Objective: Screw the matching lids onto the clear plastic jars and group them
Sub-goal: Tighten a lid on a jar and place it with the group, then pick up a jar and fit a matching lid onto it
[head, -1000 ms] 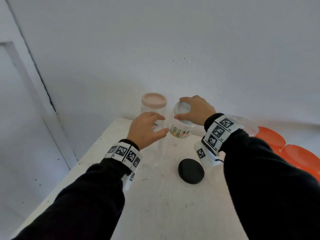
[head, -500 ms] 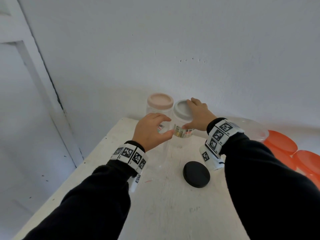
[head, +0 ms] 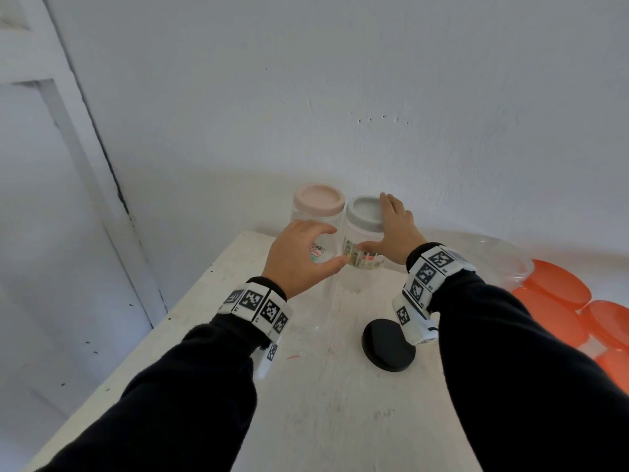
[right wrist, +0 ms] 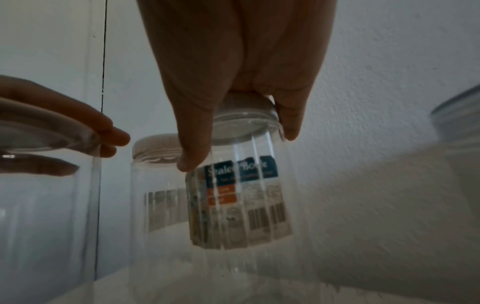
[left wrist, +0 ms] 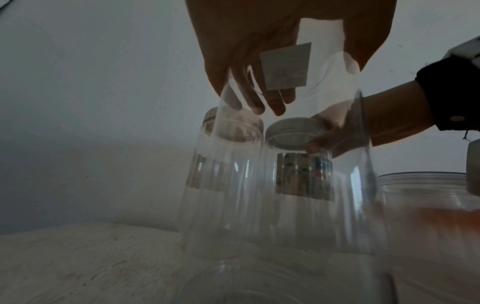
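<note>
Two capped clear jars stand side by side at the table's back edge: one with a pink lid and one with a grey lid. My right hand lies against the grey-lidded jar, fingers straight along the lid's right side and thumb stretched across the jar's front. A lidless clear jar stands just in front of the pink-lidded one, and my left hand grips its rim from above. A black lid lies flat on the table below my right wrist.
A large clear tub sits at the right, with several orange discs beyond it. The white table meets the wall at the back, and its left edge drops off beside a white door frame.
My right hand carried the grey-lidded jar back and set it beside the pink-lidded jar, then its fingers straightened off the lid top. My left hand stayed on the lidless jar.
</note>
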A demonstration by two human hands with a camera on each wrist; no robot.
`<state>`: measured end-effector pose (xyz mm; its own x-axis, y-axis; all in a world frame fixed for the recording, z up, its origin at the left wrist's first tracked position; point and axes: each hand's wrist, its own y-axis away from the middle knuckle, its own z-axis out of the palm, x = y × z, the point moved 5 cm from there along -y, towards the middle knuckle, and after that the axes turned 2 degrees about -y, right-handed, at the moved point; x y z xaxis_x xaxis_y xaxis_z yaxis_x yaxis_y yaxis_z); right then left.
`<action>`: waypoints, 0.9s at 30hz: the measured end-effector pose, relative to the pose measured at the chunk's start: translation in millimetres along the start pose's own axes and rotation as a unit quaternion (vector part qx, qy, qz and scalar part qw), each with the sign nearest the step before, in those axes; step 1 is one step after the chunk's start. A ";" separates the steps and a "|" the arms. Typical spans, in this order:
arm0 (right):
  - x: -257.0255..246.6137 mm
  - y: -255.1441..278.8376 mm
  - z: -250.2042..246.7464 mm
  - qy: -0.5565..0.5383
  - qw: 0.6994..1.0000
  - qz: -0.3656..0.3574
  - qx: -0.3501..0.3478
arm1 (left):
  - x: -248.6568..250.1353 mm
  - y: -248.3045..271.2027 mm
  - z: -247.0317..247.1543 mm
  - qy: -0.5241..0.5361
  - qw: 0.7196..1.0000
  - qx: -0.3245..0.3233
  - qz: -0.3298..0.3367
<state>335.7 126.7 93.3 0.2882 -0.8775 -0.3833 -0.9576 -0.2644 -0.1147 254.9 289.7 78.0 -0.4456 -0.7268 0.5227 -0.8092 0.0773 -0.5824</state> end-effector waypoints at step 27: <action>-64.0 100.0 -28.3 0.076 0.972 -0.205 -0.089 | 3.3 32.0 12.2 0.151 0.975 -0.138 -0.084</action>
<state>221.5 145.1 132.3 0.6550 -0.7295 -0.1971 -0.7511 -0.6572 -0.0637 232.2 281.4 53.5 -0.3576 -0.5134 0.7800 -0.9338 0.1856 -0.3060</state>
